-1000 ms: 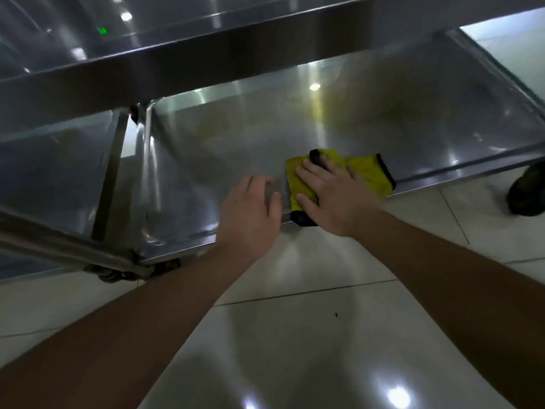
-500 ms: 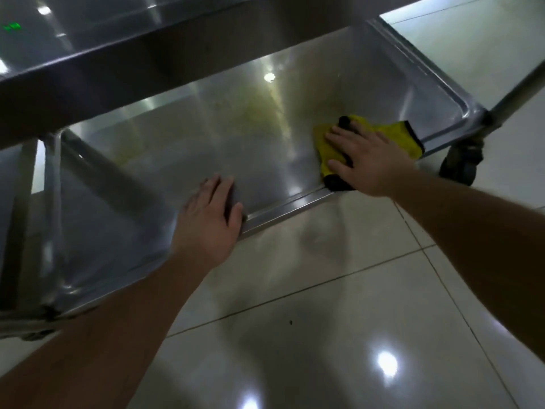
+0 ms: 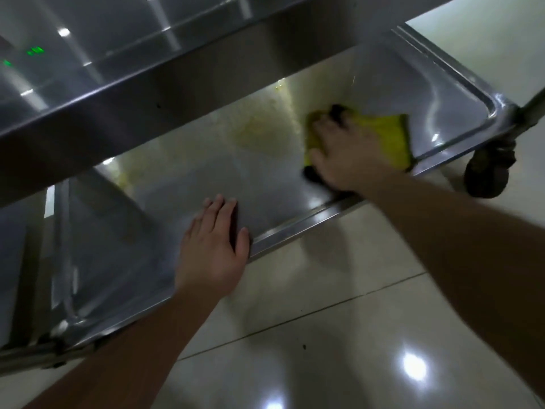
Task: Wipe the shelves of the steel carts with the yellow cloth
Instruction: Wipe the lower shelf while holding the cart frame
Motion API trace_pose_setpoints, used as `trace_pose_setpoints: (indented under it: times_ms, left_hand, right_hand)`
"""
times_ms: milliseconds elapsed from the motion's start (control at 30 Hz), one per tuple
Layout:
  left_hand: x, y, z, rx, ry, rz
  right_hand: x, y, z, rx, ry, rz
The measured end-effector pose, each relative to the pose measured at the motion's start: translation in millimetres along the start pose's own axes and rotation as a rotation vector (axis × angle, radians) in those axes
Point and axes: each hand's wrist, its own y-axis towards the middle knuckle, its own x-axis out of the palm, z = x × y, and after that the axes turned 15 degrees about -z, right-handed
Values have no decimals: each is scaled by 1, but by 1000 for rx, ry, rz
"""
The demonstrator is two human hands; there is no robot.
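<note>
Since half a second ago the right hand [image 3: 349, 153] has slid the yellow cloth [image 3: 383, 137] a little deeper into the bottom shelf [image 3: 206, 172], away from the front rim [image 3: 298, 227], while the left hand [image 3: 213, 246] has stayed where it was on that rim.

That cloth, yellow with a dark border, lies flat on the shelf toward its right end, just inside the front rim. Straight, spread fingers of the right hand press down on its left half; the picture is blurred there, so finer detail of the fingers cannot be told. The left hand lies flat, fingers straight and close together on the steel, thumb along the rim, holding nothing, well apart from the cloth.

Yellowish smears [image 3: 259, 134] mark the steel between the hands and farther back. Above, the upper shelf [image 3: 118, 93] overhangs the back part of the bottom one and hides its far side. At the right corner the raised rim curves round to a post, with a dark wheel [image 3: 488, 169] below it. A second cart [image 3: 26, 261] stands touching or just beside at the left.

Open steel runs between the two hands; pale glossy floor tiles [image 3: 324, 349] lie in front. No writing can be read.
</note>
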Motion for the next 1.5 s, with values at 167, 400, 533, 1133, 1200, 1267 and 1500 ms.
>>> trace_pose_setpoints:
  times_ms: [167, 400, 533, 1133, 1200, 1267, 1500]
  left_hand:
    - [2, 0, 0, 9, -58, 22]
    - [0, 0, -2, -4, -58, -3]
    - [2, 0, -3, -3, -49, 6]
    - [0, -2, 0, -19, -66, 0]
    - [0, -2, 2, -26, -60, 1]
    - [0, -2, 3, -26, -57, 1]
    - [0, -1, 1, -10, -73, 6]
  right_hand:
    - [21, 8, -95, -450, -236, -145]
    - [-8, 50, -20, -324, -209, -75]
    - [-36, 66, 80, 61, -112, -37]
    - [18, -6, -1, -370, -196, -83]
    - [17, -17, 18, -211, -90, -69]
    - [20, -34, 24, -128, -40, -37]
    - [67, -92, -42, -513, -29, 132]
